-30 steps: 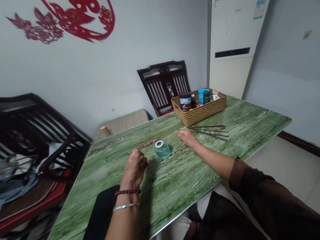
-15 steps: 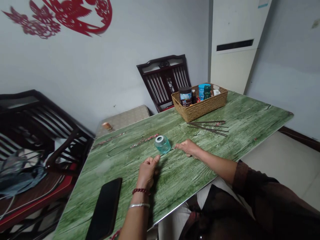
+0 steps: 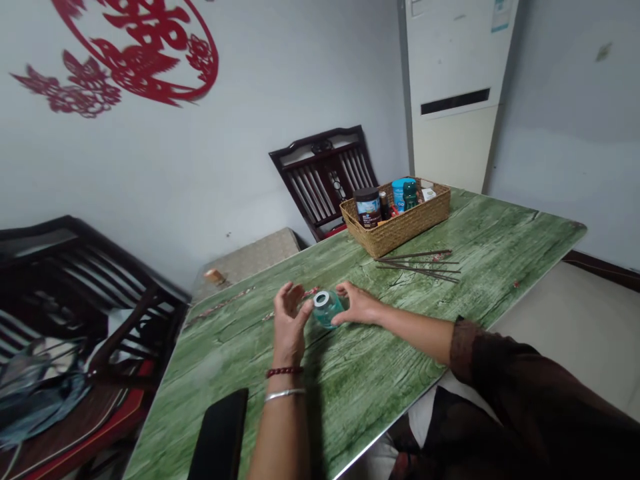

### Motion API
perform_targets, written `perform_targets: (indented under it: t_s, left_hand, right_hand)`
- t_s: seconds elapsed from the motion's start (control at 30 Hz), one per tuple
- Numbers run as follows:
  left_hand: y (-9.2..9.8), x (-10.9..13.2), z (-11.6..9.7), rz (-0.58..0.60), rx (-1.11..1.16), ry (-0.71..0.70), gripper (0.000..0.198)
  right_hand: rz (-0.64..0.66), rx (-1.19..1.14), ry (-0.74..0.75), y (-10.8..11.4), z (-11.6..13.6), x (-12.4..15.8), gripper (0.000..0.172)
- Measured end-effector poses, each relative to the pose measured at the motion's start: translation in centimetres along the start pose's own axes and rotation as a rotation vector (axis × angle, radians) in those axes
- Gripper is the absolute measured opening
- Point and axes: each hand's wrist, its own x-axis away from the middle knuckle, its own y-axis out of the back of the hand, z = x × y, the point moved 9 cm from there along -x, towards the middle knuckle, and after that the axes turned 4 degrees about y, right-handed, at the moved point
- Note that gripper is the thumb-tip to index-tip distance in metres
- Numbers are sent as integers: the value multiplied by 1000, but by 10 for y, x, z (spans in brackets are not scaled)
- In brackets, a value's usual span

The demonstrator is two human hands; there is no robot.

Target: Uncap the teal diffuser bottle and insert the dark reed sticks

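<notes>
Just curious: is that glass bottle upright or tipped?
The teal glass bottle looks upright: its silver-ringed top faces up, right hand against its side.

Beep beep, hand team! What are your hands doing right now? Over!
Right hand on glass bottle. Left hand open beside it. Black phone lying nearby. Over.

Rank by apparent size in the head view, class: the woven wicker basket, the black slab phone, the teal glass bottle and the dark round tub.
Largest to smallest: woven wicker basket; black slab phone, nearer the camera, so unsure against the basket; then teal glass bottle and dark round tub, which look alike, unranked.
</notes>
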Motion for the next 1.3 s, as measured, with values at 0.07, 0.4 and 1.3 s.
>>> perform_targets:
  t_s: [0.07,0.4,1.3]
  left_hand:
    - [-19,-4,7,94,20,-8,86]
    - [-31,6,27,314,-91,32,57]
    - [-18,8,29,188,53,36,72]
  right_hand:
    - [40,7,61,-17,1,-11,93]
    - [94,176,124,-39,-14,-17,74]
    - [120,122,136,-39,-10,-16,81]
